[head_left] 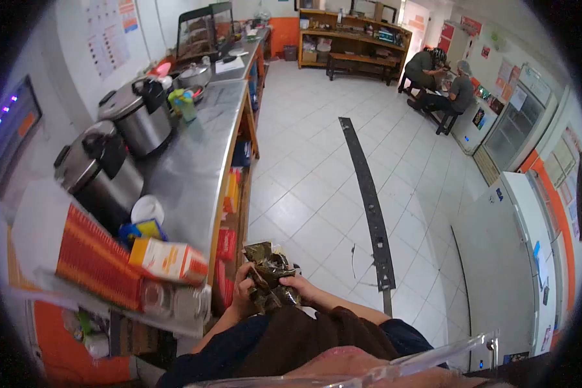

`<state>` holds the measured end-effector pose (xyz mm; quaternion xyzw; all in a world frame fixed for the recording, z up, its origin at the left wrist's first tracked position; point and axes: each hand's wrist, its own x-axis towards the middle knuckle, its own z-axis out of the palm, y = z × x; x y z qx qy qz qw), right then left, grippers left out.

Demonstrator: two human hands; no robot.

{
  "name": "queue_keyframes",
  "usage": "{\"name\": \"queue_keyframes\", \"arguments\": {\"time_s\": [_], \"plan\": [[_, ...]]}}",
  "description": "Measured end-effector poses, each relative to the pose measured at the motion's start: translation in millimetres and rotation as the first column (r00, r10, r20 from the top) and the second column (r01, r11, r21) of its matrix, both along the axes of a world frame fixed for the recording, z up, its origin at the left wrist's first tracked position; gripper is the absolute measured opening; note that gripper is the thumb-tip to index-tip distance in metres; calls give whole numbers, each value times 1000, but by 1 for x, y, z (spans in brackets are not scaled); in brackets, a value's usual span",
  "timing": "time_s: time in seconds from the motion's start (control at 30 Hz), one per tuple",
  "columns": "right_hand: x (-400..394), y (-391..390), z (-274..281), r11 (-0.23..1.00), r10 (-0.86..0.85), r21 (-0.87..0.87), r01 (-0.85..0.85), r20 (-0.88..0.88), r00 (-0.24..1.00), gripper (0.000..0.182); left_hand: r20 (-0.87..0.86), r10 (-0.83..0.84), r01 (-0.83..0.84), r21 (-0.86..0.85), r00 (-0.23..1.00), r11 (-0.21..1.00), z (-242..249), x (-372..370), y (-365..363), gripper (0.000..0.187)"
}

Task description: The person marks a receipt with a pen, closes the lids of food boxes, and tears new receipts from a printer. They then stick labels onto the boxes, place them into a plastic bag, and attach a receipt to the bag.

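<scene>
Close to my body, both hands grip a bunch of crumpled, shiny dark green-brown wrappers (271, 278). My left hand (242, 286) has its fingers curled round the bunch's left side. On the other side my right hand (296, 284) presses it, with the thumb on top. Something pale shows behind the bunch, too small to name. What lies inside the wrappers, if anything, cannot be made out. The steel counter (194, 152) runs along to the left of my hands.
Two large steel cookers (100, 168) stand on the counter, with a white and orange carton (168, 260) nearer me. A black strip (366, 194) lies on the tiled floor. A white chest freezer (498, 258) stands at right. Two people (456, 90) sit at the back right.
</scene>
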<state>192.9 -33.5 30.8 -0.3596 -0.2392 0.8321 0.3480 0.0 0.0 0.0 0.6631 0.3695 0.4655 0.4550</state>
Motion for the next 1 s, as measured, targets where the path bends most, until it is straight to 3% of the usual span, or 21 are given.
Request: {"name": "queue_keyframes", "arguments": {"time_s": [0.03,0.07,0.1,0.17,0.2,0.23,0.3,0.33,0.37,0.4,0.43,0.53,0.63,0.7,0.8,0.9,1.0], "plan": [[-2,10,12,996,-26,79,28,-38,999,58,-78,9,20,361,997,932,28,5,11,46],[-3,19,21,986,-48,157,60,-80,996,54,-146,43,67,670,988,739,45,7,21,46],[60,76,9,993,-59,97,62,-30,998,54,-102,27,42,625,994,780,11,74,78,46],[80,135,14,959,-197,206,197,-20,980,52,-2,-57,57,177,998,983,-25,97,151,47],[98,154,30,975,-213,75,208,69,975,51,219,-129,189,-282,967,941,-44,119,184,51],[124,170,41,974,-221,64,216,86,971,51,235,-135,202,-292,963,935,-35,144,203,51],[165,202,50,961,-264,-93,260,-35,964,46,-39,-306,307,201,951,930,-5,187,253,56],[183,218,45,935,-343,-100,340,-8,939,46,-78,-244,244,570,967,785,44,213,269,60],[203,233,35,933,-349,-93,346,-17,937,46,116,-416,427,-101,902,899,-10,239,300,63],[222,250,20,883,-468,-71,464,-76,880,45,4,-450,433,266,893,861,20,262,323,64],[238,268,8,816,-577,-58,575,-142,805,45,-114,-446,421,592,888,687,49,286,346,66],[295,323,-9,707,-694,-47,706,-235,680,43,-111,-613,563,547,782,619,35,363,419,68],[360,398,-17,688,-716,6,726,-158,680,42,-147,-617,579,562,773,591,21,429,501,69],[404,463,-49,700,-704,-37,713,-200,681,40,-126,-603,555,570,788,606,13,463,557,70],[446,563,-26,767,-640,-72,638,-156,752,39,-25,-513,461,478,858,748,19,496,636,67],[470,655,-7,875,-484,-106,473,-215,848,39,-45,-377,345,512,925,786,46,506,708,66],[477,759,9,931,-362,-121,344,-193,912,40,-39,-219,210,482,975,851,30,505,789,64]]}}
